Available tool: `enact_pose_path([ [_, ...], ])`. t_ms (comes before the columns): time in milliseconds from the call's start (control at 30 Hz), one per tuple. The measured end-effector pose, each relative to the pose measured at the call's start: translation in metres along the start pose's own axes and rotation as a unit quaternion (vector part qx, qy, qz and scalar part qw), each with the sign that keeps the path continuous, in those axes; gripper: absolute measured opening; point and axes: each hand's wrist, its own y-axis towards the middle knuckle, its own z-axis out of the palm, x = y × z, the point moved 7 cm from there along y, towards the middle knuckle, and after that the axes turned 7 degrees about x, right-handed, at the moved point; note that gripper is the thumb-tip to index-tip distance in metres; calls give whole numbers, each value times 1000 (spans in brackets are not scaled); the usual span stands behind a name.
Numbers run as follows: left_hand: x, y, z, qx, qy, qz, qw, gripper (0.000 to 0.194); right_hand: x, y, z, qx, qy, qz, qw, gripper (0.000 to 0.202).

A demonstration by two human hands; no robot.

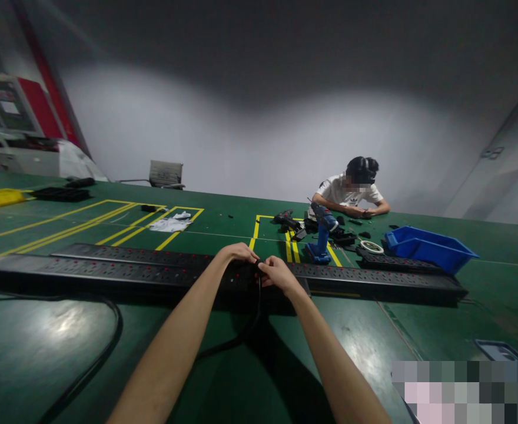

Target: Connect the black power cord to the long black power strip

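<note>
My left hand (240, 253) and my right hand (278, 274) meet over long black power strips (144, 274). Both are closed, fingertips together, around the dark end of a black power cable (259, 303). Whether that end is a plug or a bare fitting is too small to make out. From my fingers the cable hangs down, then curves left across the green table beneath my left forearm. The strips lie side by side, with rows of sockets and small red dots on top. My left fingers partly hide them.
A blue cordless drill (323, 232) stands upright beyond the strips, near loose black parts and a tape roll (371, 247). A blue bin (431, 248) is at right. Another cable (113, 330) loops at left. Across the table sits a person (351, 191).
</note>
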Motion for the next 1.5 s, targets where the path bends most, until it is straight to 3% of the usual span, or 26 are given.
enact_pose_path([
  [133,-1,-7,5,-15,-13,42,999,38,18,-3,-20,-39,-189,21,981,28],
  [233,-8,-17,11,-39,-5,91,995,38,43,-5,-27,-88,-384,21,919,44],
  [333,-13,-30,9,-118,41,91,988,35,63,-2,-14,-106,-519,40,847,53],
  [433,-20,-48,7,-205,106,89,969,32,74,6,6,-73,-577,57,812,49],
  [533,-28,-61,18,-193,140,129,963,32,80,14,17,-49,-609,71,789,45],
  [867,-27,-72,24,-207,209,58,954,35,75,21,15,14,-619,91,780,50],
  [1133,-20,-68,24,-205,178,44,961,33,69,9,16,-19,-633,68,771,52],
  [1333,-15,-67,22,-203,158,59,965,31,69,8,15,-32,-630,88,771,53],
  [1500,-17,-71,20,-203,152,67,965,31,69,14,17,-28,-656,74,751,50],
])
